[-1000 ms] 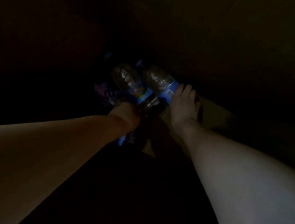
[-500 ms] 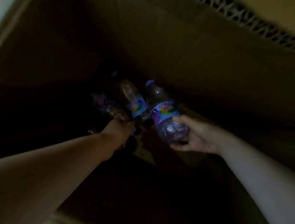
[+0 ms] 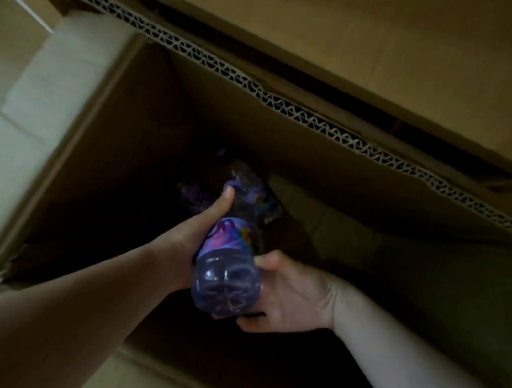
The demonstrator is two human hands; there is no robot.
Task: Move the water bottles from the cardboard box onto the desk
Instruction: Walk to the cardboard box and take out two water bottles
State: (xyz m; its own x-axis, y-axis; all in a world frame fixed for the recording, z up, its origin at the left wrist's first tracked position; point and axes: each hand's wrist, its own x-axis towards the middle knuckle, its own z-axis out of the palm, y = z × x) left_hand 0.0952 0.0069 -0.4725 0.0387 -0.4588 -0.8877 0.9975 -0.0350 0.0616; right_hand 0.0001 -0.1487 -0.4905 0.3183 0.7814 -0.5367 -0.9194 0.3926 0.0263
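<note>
Both my arms reach down into a deep, dark cardboard box (image 3: 97, 145). My right hand (image 3: 289, 297) grips the base end of a clear water bottle (image 3: 225, 285) with a purple-blue label, lifted off the box floor. My left hand (image 3: 188, 243) is pressed against the same cluster, its thumb stretched up along a second bottle (image 3: 250, 188) that it holds just behind the first. A third bottle (image 3: 191, 196) lies dim on the box floor to the left. The desk is out of view.
The box's corrugated far rim (image 3: 262, 94) runs diagonally across the top, with a raised flap (image 3: 368, 38) beyond it. A pale flap (image 3: 28, 116) folds out on the left. The near box wall (image 3: 175, 386) lies under my forearms.
Both hands have risen from the box floor with their bottles and come together. The view has pulled back, and the box rim and flaps now show.
</note>
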